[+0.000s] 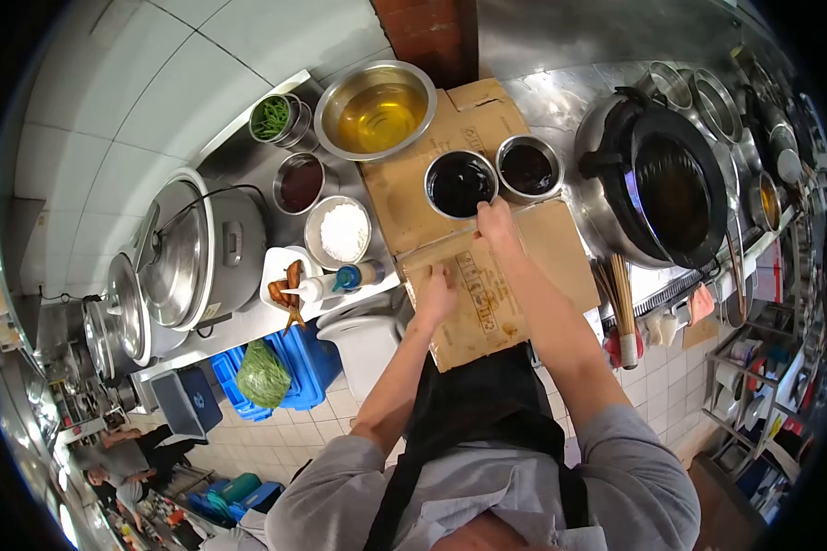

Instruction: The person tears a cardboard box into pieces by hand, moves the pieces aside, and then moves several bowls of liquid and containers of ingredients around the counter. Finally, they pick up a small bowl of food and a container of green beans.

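Observation:
A flattened brown cardboard sheet (542, 253) lies over the counter in front of me, stained near its front edge. My left hand (436, 296) is closed against its left part, fingers curled. Farther forward, my right hand (496, 225) is closed, its fingertips right at the near rim of a metal bowl of dark liquid (459, 184); I cannot tell what those fingers pinch. Beside that bowl stands a second metal bowl of dark liquid (527, 167). Both bowls rest on the cardboard's rear part.
A big steel bowl of yellow oil (377, 108) stands behind left. Nearby are a bowl of white powder (342, 230), squeeze bottles (314, 288) and a large lidded cooker (220, 248). A black-rimmed wok (675, 193) sits right; skewers (623, 312) hang at the front edge.

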`<state>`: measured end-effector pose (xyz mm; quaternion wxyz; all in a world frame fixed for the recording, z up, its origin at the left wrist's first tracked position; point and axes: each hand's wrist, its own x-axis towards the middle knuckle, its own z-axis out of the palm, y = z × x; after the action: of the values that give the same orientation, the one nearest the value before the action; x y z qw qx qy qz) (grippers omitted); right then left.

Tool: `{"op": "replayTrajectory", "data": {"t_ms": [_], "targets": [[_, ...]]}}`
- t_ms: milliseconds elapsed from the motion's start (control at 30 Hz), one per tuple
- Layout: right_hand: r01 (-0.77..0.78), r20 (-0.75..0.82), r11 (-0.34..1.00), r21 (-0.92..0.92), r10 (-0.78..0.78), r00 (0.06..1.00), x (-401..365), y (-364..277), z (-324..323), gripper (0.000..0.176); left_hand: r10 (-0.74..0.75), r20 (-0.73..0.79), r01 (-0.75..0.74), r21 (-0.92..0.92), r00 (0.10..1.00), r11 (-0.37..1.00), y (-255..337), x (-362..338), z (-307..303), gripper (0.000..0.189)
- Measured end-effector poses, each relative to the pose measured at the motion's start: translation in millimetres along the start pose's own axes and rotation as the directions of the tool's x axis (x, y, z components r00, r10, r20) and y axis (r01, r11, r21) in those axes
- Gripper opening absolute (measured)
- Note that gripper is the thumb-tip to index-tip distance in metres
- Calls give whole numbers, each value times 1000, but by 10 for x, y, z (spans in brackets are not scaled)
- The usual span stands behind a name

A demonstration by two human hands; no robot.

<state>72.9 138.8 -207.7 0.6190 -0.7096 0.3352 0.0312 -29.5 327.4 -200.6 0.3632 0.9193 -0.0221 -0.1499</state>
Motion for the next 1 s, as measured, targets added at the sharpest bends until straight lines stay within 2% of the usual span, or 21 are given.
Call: {"op": "replayTrajectory", "data": {"t_ms": [33, 133, 167, 200, 233, 267, 300, 367, 433, 467, 500, 533, 567, 633, 667, 700, 733, 767, 833, 933, 1000], "targets": [[-30, 14, 998, 54, 29, 999, 43, 44, 4, 28, 21, -7, -21, 55, 1000, 998, -29, -83, 100, 16], [-131, 94, 962, 241, 111, 989, -28, 120, -23, 34, 34, -28, -34, -6, 999, 999, -467, -128, 485, 17], [-173, 142, 930, 323, 133, 981, -132, 146, -83, 38, 114, -34, -111, 79, 993, 991, -576, -141, 524, 18], [-222, 280, 918, 328, 130, 951, -265, 151, -233, 40, 215, -22, -209, 155, 976, 965, -638, -103, 543, 19], [-163, 332, 912, 375, 32, 943, -491, 316, -386, 41, 73, 95, -83, 106, 993, 991, -655, -77, 574, 21], [-157, 301, 917, 366, 43, 953, -793, 350, -586, 38, 61, 100, -72, 102, 993, 992, -410, -174, 480, 23], [-29, 391, 944, 329, -108, 914, -1115, 374, -943, 34, 23, 122, -27, 35, 992, 999, -717, -130, 668, 27], [351, 209, 926, 141, -375, 903, -1668, 571, -1531, 38, -107, 240, 144, -140, 965, 980, 335, -684, 506, 28], [460, 45, 868, 188, -476, 878, -2185, 587, -2303, 41, 55, 439, 151, -422, 897, 894, 1053, -1274, 737, 36], [511, -26, 833, 212, -518, 855, -2412, 636, -2676, 42, 96, 591, 243, -468, 801, 850, 1447, -1579, 900, 38], [466, -32, 785, 408, -498, 867, -2527, 710, -3015, 45, 152, 718, 345, -495, 679, 798, 1835, -1839, 1162, 40], [406, -32, 700, 587, -481, 876, -2613, 779, -3385, 47, 194, 759, 444, -546, 622, 711, 2174, -2137, 1522, 43], [326, -34, 578, 748, -457, 889, -2746, 854, -3719, 50, 234, 797, 546, -564, 557, 620, 2452, -2449, 1849, 46], [90, -3, 272, 958, -302, 953, -3039, 938, -4522, 56, 270, 847, 667, -528, 458, 525, 2806, -2796, 2561, 48], [142, -65, 252, 957, -288, 955, -3173, 1049, -4922, 61, 308, 822, 549, -554, 479, 626, 3114, -2931, 2762, 51], [180, -125, 160, 971, -303, 945, -3328, 1132, -5264, 64, 358, 792, 419, -578, 495, 700, 3479, -3058, 2940, 54], [259, -190, 187, 948, -320, 928, -3425, 1269, -5586, 65, 407, 757, 280, -595, 511, 754, 3798, -3171, 3134, 57], [327, -245, 211, 921, -339, 908, -3489, 1375, -5841, 66, 514, 698, 204, -671, 499, 713, 4058, -3237, 3316, 61], [388, -318, 183, 903, -320, 892, -3543, 1449, -6237, 66, 627, 647, 85, -722, 435, 687, 4530, -3324, 3513, 53], [458, -403, 148, 876, -295, 866, -3409, 1516, -6668, 66, 543, 654, 50, -662, 527, 748, 4799, -3261, 3887, 44], [477, -428, 136, 868, -280, 859, -3230, 1574, -6947, 63, 488, 617, -94, -557, 618, 825, 4926, -3086, 4151, 38]]}}
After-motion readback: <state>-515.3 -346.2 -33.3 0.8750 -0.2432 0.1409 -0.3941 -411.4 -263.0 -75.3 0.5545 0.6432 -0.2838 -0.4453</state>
